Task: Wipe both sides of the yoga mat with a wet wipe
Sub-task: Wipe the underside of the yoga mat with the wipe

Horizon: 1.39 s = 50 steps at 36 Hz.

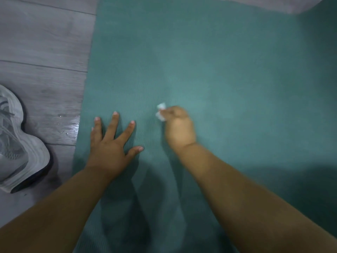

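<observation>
A teal yoga mat point(209, 57) lies flat on the floor and fills most of the view. My left hand point(111, 143) rests on it near its left edge, palm down with the fingers spread straight. Just to the right, my right hand point(179, 126) is curled round a small crumpled white wet wipe point(160, 111), which sticks out past the fingers and lies against the mat. The right hand is blurred.
Grey wood-look floor point(42, 44) runs along the mat's left side, with a wet patch point(70, 126) by the mat's edge. A grey sneaker point(16, 143) sits on the floor at far left. A pale strip point(273, 2) borders the mat's far edge at top right.
</observation>
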Available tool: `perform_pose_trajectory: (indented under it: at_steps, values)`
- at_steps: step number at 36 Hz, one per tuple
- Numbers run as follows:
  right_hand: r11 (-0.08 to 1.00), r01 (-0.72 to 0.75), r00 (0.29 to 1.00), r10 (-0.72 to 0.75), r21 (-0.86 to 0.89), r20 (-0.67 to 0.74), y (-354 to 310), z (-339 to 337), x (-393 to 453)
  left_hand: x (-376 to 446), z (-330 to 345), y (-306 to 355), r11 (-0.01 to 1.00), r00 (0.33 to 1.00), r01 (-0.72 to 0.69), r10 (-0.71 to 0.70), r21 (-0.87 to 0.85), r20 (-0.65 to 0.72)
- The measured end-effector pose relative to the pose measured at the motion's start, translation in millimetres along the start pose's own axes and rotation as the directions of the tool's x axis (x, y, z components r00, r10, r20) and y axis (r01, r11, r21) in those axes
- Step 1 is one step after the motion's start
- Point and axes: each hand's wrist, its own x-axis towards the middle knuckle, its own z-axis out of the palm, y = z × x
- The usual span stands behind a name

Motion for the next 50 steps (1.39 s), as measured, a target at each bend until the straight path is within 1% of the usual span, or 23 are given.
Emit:
perform_pose_trajectory:
  at_steps: [2,4,6,8,10,12,15,17,20,22,24,26,29,32,33,35,37,39,41,43,45,48,50]
  values:
    - [0.968,0.224,0.967,-0.235,0.111,0.095,-25,3,-19,0,-1,2,1.000,1.000,0.020,-0.020,0.005,0.005]
    - [0.880,0.475,0.874,-0.472,0.009,0.117,-11,-2,-23,-2,-3,5,1.000,1.000,0.027,-0.027,0.013,0.007]
    - [0.870,0.490,0.852,-0.465,-0.052,0.240,12,-17,-14,-2,-3,6,0.999,0.999,0.029,-0.030,0.033,0.032]
    - [0.936,0.309,0.946,-0.284,-0.168,0.156,46,-39,-1,-3,-3,7,0.999,0.999,0.027,-0.028,0.040,0.044]
    - [0.966,0.014,0.991,0.021,-0.257,0.133,79,-59,4,-6,-2,7,1.000,0.999,0.015,-0.016,0.023,0.041]
    - [0.943,-0.243,0.966,0.256,-0.229,0.031,99,-68,-4,-10,1,8,1.000,0.999,0.008,-0.009,0.019,0.033]
    - [0.894,-0.400,0.916,0.398,-0.201,-0.051,83,-51,-27,-13,3,13,0.999,0.999,0.014,-0.016,0.046,0.037]
    - [0.941,-0.316,0.949,0.311,-0.126,-0.055,40,-29,-52,-11,4,15,0.997,0.997,0.028,-0.033,0.075,0.067]
    - [0.998,0.058,0.996,-0.056,-0.028,0.066,-11,-3,-87,-8,0,17,0.994,0.992,0.042,-0.053,0.096,0.112]
    - [0.925,0.379,0.911,-0.380,0.038,0.159,-4,-8,-100,-7,-3,18,0.993,0.987,0.047,-0.063,0.108,0.151]
    - [0.853,0.521,0.822,-0.505,0.008,0.263,27,-25,-95,-5,-6,18,0.991,0.980,0.051,-0.073,0.123,0.183]
    - [0.899,0.428,0.892,-0.404,-0.090,0.201,66,-51,-79,-4,-8,20,0.989,0.978,0.055,-0.081,0.135,0.195]
    - [0.964,0.045,0.997,-0.026,-0.261,0.075,119,-80,-63,-4,-7,22,0.989,0.977,0.063,-0.089,0.134,0.193]
    - [0.900,-0.366,0.931,0.355,-0.238,-0.088,122,-75,-63,-4,-7,24,0.988,0.976,0.071,-0.097,0.136,0.195]
    - [0.878,-0.426,0.904,0.410,-0.216,-0.118,107,-66,-66,-4,-7,24,0.987,0.975,0.073,-0.100,0.140,0.197]
    - [0.903,-0.403,0.912,0.383,-0.152,-0.145,64,-38,-81,-4,-7,24,0.986,0.976,0.073,-0.102,0.150,0.195]
    - [0.980,-0.195,0.965,0.182,-0.051,-0.191,20,-9,-106,-4,-6,23,0.986,0.977,0.064,-0.094,0.156,0.193]
    - [0.995,0.093,0.993,-0.091,0.027,-0.068,-19,0,-132,-4,-8,22,0.986,0.976,0.059,-0.090,0.156,0.198]
    - [0.951,0.298,0.944,-0.307,0.083,0.122,-16,-7,-145,-6,-10,21,0.987,0.975,0.046,-0.077,0.151,0.208]
    - [0.912,0.406,0.888,-0.410,0.063,0.208,11,-25,-139,-12,-12,19,0.990,0.975,0.017,-0.048,0.140,0.217]
    - [0.937,0.346,0.925,-0.332,-0.042,0.186,49,-43,-128,-25,-12,17,0.989,0.973,-0.013,-0.021,0.145,0.231]
    - [0.988,0.000,0.999,0.005,-0.152,0.032,93,-73,-114,-48,-6,23,0.985,0.964,-0.024,-0.023,0.171,0.265]
    - [0.942,-0.246,0.967,0.256,-0.229,0.013,102,-81,-112,-59,-2,32,0.984,0.955,-0.016,-0.037,0.177,0.294]
